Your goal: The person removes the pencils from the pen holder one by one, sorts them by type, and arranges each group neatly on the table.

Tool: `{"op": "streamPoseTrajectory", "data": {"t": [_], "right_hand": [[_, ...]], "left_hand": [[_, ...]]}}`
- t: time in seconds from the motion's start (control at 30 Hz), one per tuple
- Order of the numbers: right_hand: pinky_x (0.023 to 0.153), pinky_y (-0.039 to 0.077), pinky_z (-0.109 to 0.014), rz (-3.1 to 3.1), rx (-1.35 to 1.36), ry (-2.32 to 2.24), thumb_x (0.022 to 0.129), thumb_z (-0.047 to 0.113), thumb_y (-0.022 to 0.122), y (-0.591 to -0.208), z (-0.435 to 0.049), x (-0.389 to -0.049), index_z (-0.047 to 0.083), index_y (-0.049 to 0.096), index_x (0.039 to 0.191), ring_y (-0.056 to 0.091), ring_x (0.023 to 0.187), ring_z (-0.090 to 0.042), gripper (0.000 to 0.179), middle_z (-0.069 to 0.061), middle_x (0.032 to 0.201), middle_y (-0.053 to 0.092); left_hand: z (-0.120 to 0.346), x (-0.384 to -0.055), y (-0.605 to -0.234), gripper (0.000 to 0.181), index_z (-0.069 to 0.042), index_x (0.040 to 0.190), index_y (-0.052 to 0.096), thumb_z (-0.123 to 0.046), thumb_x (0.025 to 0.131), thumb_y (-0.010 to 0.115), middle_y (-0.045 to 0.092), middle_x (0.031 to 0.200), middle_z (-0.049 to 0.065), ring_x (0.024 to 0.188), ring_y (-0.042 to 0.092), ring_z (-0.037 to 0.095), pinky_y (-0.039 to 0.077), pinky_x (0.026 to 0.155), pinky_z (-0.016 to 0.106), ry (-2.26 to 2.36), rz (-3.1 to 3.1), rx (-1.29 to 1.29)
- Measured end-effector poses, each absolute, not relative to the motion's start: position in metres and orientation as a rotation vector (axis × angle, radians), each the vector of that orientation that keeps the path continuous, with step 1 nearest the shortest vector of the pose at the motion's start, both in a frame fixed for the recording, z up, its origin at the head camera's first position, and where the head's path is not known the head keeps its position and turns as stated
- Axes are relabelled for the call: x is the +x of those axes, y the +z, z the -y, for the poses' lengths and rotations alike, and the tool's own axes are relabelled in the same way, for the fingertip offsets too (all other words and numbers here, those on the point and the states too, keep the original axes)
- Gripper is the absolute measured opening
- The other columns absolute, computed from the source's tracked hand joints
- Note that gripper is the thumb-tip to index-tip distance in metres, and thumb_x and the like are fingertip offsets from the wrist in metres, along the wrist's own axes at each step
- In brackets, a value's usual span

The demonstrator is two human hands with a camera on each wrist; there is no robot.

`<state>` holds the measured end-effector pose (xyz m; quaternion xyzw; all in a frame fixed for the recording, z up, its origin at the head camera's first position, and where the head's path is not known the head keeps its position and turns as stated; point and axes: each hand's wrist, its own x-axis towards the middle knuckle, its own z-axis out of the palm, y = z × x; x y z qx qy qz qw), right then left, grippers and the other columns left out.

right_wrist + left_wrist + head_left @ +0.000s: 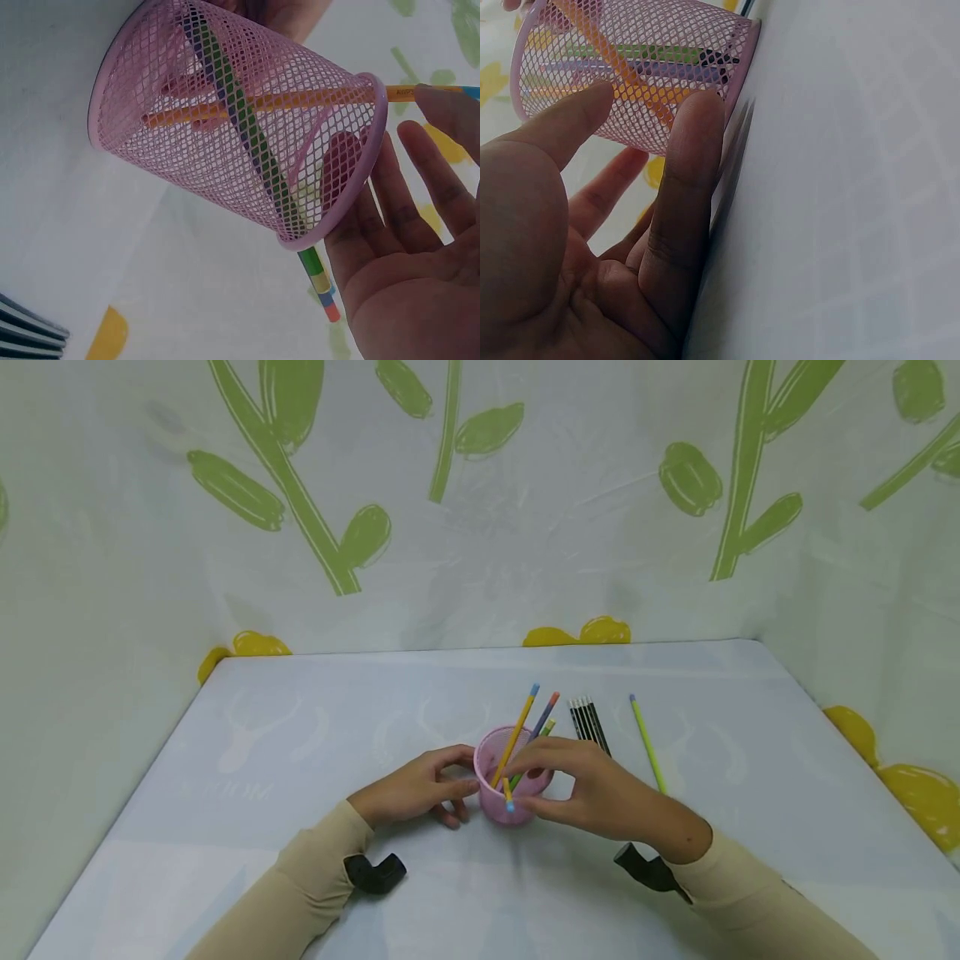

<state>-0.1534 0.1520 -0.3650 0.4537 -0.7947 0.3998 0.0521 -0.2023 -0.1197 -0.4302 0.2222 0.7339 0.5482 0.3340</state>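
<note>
A pale, creased wall (570,539) stands behind the white table (405,685), bearing green stems (447,439) and leaves (491,428). Yellow shapes (577,633) sit low at the far left corner, midway along the far edge and beside the right edge. Faint, pale patterns mark the tabletop under soft light.

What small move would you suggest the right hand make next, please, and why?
I'd probably draw the right hand back from the pink mesh cup: the near orange pencil already reaches down close to the cup's base, and the lime-green pencil lies outside, so freeing that hand would likely let it fetch that one.
</note>
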Motion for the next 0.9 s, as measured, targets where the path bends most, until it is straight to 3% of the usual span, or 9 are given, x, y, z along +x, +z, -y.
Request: {"op": "streamPoseTrajectory", "data": {"t": [0.33,0.9], "right_hand": [[0.081,0.06,-0.028,2.539,1.31,1.169,0.084,0.006,0.079,-0.3645,-0.1482,-0.1486,0.016,0.073,0.112,0.066,0.1,-0.014,0.031,0.004,0.111,0.072],[0.079,0.062,-0.031,2.556,1.273,1.158,0.085,0.004,0.078,-0.3694,-0.1445,-0.147,0.013,0.075,0.105,0.069,0.095,-0.02,0.023,0.001,0.108,0.07]], "left_hand": [[0.1197,-0.2018,-0.4293,0.046,-0.022,0.143,0.049,-0.03,0.1,0.064,0.051,0.143,0.007,0.081,0.07,0.023,0.063,0.072,0.04,1.433,-1.91,0.575],[0.1191,-0.2019,-0.4293,0.046,-0.022,0.143,0.049,-0.029,0.1,0.064,0.051,0.143,0.007,0.081,0.07,0.023,0.063,0.072,0.039,1.439,-1.902,0.57]]}}
